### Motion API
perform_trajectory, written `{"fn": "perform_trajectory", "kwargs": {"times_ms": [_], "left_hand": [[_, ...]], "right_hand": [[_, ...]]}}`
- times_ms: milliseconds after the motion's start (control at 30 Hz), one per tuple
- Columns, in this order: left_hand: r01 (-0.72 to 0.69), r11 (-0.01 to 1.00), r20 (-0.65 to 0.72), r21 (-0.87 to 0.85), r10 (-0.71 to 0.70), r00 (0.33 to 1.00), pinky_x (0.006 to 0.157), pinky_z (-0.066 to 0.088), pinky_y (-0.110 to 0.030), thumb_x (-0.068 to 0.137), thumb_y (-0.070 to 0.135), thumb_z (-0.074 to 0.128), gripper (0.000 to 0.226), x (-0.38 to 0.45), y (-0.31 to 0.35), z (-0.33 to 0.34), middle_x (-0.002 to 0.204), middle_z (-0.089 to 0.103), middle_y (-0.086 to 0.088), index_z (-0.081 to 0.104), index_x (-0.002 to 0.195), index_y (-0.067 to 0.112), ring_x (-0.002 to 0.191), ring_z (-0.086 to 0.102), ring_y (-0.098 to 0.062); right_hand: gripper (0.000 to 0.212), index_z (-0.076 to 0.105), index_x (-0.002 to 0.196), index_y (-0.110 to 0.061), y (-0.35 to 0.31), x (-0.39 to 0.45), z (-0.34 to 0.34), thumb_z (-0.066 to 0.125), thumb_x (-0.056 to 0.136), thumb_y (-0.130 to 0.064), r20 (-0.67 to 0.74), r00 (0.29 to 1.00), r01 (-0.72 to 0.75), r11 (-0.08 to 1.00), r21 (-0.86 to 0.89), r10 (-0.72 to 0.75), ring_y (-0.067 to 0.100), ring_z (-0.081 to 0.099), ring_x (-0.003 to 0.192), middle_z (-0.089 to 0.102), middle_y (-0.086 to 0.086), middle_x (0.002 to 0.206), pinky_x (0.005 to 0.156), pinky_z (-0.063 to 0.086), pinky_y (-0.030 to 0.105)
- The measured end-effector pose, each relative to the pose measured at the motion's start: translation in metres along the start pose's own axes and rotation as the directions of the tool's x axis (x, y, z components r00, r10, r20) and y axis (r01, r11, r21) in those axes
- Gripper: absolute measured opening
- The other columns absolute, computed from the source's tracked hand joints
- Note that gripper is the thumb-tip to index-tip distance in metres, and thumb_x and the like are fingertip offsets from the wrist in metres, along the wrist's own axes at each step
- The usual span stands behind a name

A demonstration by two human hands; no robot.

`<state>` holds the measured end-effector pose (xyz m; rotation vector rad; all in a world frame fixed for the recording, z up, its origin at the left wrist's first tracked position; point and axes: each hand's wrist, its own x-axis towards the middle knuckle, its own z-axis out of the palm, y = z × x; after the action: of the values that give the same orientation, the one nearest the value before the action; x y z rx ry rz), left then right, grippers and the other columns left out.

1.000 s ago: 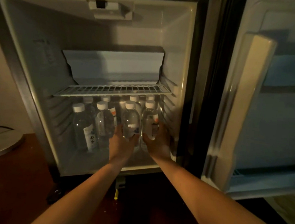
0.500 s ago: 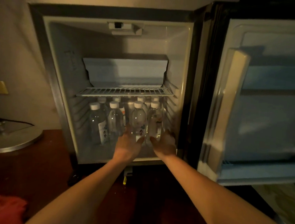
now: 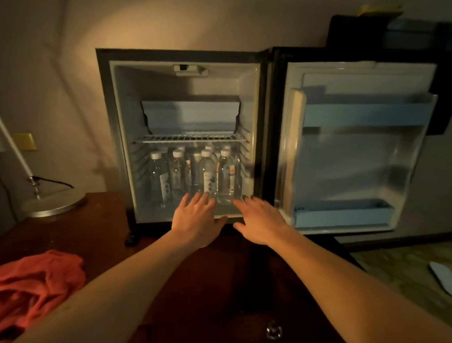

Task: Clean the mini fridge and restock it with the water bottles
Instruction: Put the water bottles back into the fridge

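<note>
The mini fridge stands open on a dark wooden surface, its door swung out to the right. Several clear water bottles with white caps stand on the fridge floor under a wire shelf. My left hand hovers at the fridge's front edge, fingers spread, holding nothing. My right hand is beside it, also spread and empty, just in front of the rightmost bottles. Neither hand touches a bottle.
A red cloth lies crumpled on the wooden surface at lower left. A lamp with a round metal base stands to the left, its cable running to a wall socket. The door shelves hold nothing. A white object lies on the floor at right.
Both hands have let go of the front bottles and drawn back out of the fridge, fingers now spread. The view has pulled back, showing the whole fridge and the red cloth.
</note>
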<state>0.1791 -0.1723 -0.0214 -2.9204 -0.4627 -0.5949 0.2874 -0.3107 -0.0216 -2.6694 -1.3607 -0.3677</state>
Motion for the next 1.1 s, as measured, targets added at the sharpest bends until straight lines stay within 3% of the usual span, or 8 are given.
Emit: {"fn": "perform_trajectory", "kwargs": {"times_ms": [267, 367, 567, 667, 767, 900, 1000, 1100], "left_hand": [[-0.123, 0.991, -0.082, -0.050, 0.119, 0.990, 0.119, 0.019, -0.040, 0.096, 0.056, 0.040, 0.058, -0.008, 0.096, -0.011, 0.149, 0.042, -0.001, 0.045, 0.140, 0.019, 0.142, 0.031, -0.019], [-0.214, 0.975, -0.120, -0.061, 0.206, 0.971, 0.116, 0.024, -0.036, 0.095, 0.051, 0.044, 0.054, -0.002, 0.141, -0.010, 0.143, 0.047, 0.001, 0.046, 0.137, 0.019, 0.137, 0.038, -0.018], [-0.301, 0.941, -0.161, -0.154, 0.277, 0.947, 0.113, 0.029, -0.034, 0.096, 0.046, 0.047, 0.051, 0.041, 0.227, -0.009, 0.141, 0.049, 0.002, 0.046, 0.137, 0.017, 0.134, 0.041, -0.018], [-0.313, 0.928, -0.121, -0.203, 0.293, 0.948, 0.111, 0.031, -0.034, 0.096, 0.045, 0.046, 0.052, 0.067, 0.260, 0.001, 0.144, 0.047, 0.001, 0.044, 0.139, 0.017, 0.134, 0.041, -0.018], [-0.293, 0.922, -0.056, -0.253, 0.289, 0.956, 0.107, 0.036, -0.038, 0.096, 0.046, 0.046, 0.053, 0.089, 0.284, 0.015, 0.143, 0.049, -0.002, 0.043, 0.140, 0.017, 0.132, 0.044, -0.022], [-0.278, 0.915, 0.041, -0.294, 0.302, 0.952, 0.098, 0.045, -0.040, 0.096, 0.043, 0.048, 0.047, 0.105, 0.311, 0.033, 0.134, 0.053, -0.005, 0.046, 0.135, 0.016, 0.121, 0.051, -0.026], [-0.259, 0.929, 0.045, -0.263, 0.280, 0.959, 0.100, 0.042, -0.038, 0.096, 0.044, 0.047, 0.045, 0.113, 0.327, 0.042, 0.132, 0.055, -0.003, 0.047, 0.132, 0.018, 0.121, 0.052, -0.024], [-0.236, 0.938, 0.052, -0.256, 0.257, 0.965, 0.102, 0.039, -0.037, 0.096, 0.044, 0.047, 0.044, 0.115, 0.335, 0.044, 0.130, 0.056, -0.005, 0.048, 0.132, 0.018, 0.122, 0.051, -0.024]], "right_hand": [[0.047, 0.041, 0.142, -0.023, 0.076, -0.085, -0.033, 0.048, 0.098, -0.037, -0.124, 0.986, -0.106, 0.993, 0.054, 0.112, 0.028, 0.053, 0.120, 0.057, 0.006, 0.132, 0.092, 0.048, 0.042], [0.034, 0.052, 0.129, -0.023, 0.120, -0.109, -0.044, 0.048, 0.097, -0.035, -0.258, 0.942, -0.192, 0.975, 0.110, 0.215, 0.026, 0.058, 0.111, 0.063, 0.005, 0.120, 0.086, 0.050, 0.040], [0.026, 0.054, 0.116, -0.017, 0.222, -0.146, -0.058, 0.052, 0.096, -0.034, -0.296, 0.860, -0.367, 0.907, 0.208, 0.416, 0.025, 0.062, 0.091, 0.065, 0.006, 0.106, 0.073, 0.052, 0.037], [0.035, 0.051, 0.114, -0.011, 0.265, -0.150, -0.055, 0.061, 0.092, -0.036, -0.310, 0.782, -0.421, 0.825, 0.377, 0.540, 0.028, 0.062, 0.095, 0.063, 0.008, 0.105, 0.076, 0.053, 0.041], [0.068, 0.039, 0.135, -0.008, 0.302, -0.140, -0.052, 0.069, 0.085, -0.044, -0.250, 0.714, -0.477, 0.716, 0.509, 0.654, 0.029, 0.053, 0.119, 0.050, 0.011, 0.131, 0.095, 0.049, 0.043], [0.100, 0.017, 0.153, -0.016, 0.328, -0.115, -0.046, 0.074, 0.077, -0.047, -0.087, 0.751, -0.436, 0.591, 0.678, 0.654, 0.029, 0.035, 0.137, 0.031, 0.009, 0.152, 0.112, 0.032, 0.048], [0.091, 0.031, 0.141, -0.029, 0.337, -0.102, -0.038, 0.078, 0.066, -0.050, -0.065, 0.774, -0.370, 0.533, 0.761, 0.630, 0.024, 0.051, 0.122, 0.050, 0.001, 0.132, 0.102, 0.044, 0.051], [0.073, 0.039, 0.134, -0.030, 0.336, -0.100, -0.034, 0.078, 0.072, -0.037, -0.106, 0.782, -0.305, 0.525, 0.795, 0.615, 0.016, 0.055, 0.112, 0.054, -0.005, 0.122, 0.096, 0.049, 0.043]]}}
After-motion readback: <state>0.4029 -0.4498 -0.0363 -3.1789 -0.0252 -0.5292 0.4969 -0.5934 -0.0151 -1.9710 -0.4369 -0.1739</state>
